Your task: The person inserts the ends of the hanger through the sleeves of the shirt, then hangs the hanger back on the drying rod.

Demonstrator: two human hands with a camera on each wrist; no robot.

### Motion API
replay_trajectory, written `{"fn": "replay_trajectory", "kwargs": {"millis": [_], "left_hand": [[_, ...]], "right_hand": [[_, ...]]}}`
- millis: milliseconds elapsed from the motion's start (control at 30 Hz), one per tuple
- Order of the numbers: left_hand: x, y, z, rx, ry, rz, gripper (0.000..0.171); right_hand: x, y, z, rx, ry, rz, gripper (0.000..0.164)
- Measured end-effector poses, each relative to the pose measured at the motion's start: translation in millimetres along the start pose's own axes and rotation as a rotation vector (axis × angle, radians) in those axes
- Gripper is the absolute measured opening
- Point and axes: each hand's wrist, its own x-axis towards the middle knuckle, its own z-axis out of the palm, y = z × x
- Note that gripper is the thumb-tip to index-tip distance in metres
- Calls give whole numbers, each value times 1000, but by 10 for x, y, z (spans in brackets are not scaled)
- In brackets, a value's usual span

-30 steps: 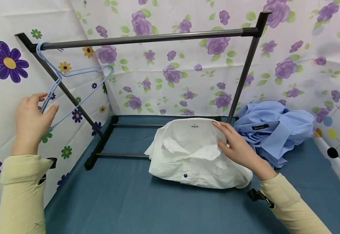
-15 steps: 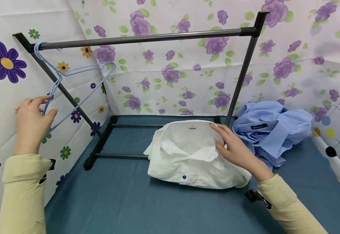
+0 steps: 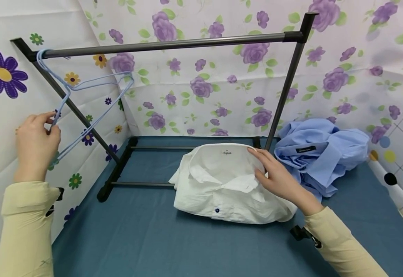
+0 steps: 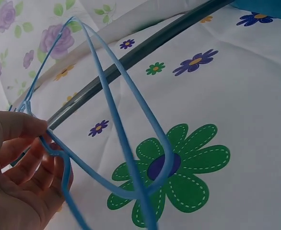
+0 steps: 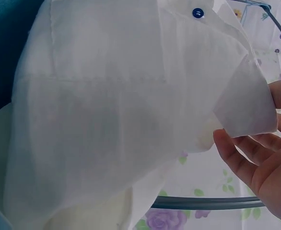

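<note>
Two light-blue clothes hangers (image 3: 95,129) hang by their hooks at the left end of the rack's top bar. My left hand (image 3: 36,144) grips a hanger by its near arm, thumb and fingers around the thin blue rod. In the left wrist view the hanger loops (image 4: 123,143) stick out past the thumb, crossing each other. A white shirt (image 3: 236,207) lies bunched on the blue-covered surface, its collar standing up and one dark button showing. At the collar's right side, my right hand (image 3: 279,175) holds the edge between thumb and fingers, seen also in the right wrist view as fingertips at the collar point (image 5: 251,110).
The dark metal rack (image 3: 173,45) stands behind the shirt, its lower rails near the surface (image 3: 135,238). A crumpled blue shirt (image 3: 322,154) lies to the right. Flower-printed sheets (image 3: 201,107) form walls at the back and left.
The left hand moves slightly left with the hanger's near arm, and the lower bars of the two hangers now show apart. The right hand stays at the white shirt's collar.
</note>
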Motion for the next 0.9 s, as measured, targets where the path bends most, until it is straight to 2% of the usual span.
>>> {"fn": "replay_trajectory", "kwargs": {"millis": [267, 533, 767, 900], "left_hand": [[-13, 21, -12, -20, 77, -1, 38], [-5, 11, 8, -75, 183, 8, 35], [8, 80, -16, -104, 232, 59, 32], [7, 154, -21, -90, 240, 73, 32]], "right_hand": [[-7, -1, 21, 17, -11, 5, 66], [4, 8, 32, 17, -14, 14, 66], [5, 21, 41, 17, -12, 14, 66], [13, 35, 44, 17, -8, 11, 66]]}}
